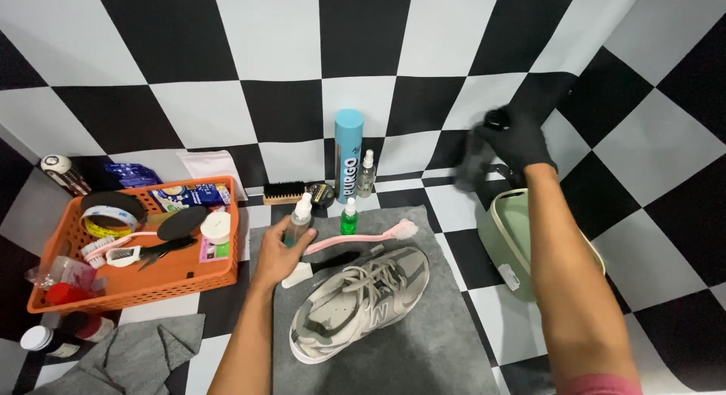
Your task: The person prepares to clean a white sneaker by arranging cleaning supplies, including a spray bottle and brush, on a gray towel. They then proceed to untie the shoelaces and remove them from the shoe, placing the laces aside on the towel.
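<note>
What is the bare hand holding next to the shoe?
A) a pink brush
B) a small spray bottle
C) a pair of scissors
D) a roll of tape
B: the left hand is wrapped around a small spray bottle with a white nozzle, just above the grey sneaker; the pink brush lies untouched on the grey mat.
</note>
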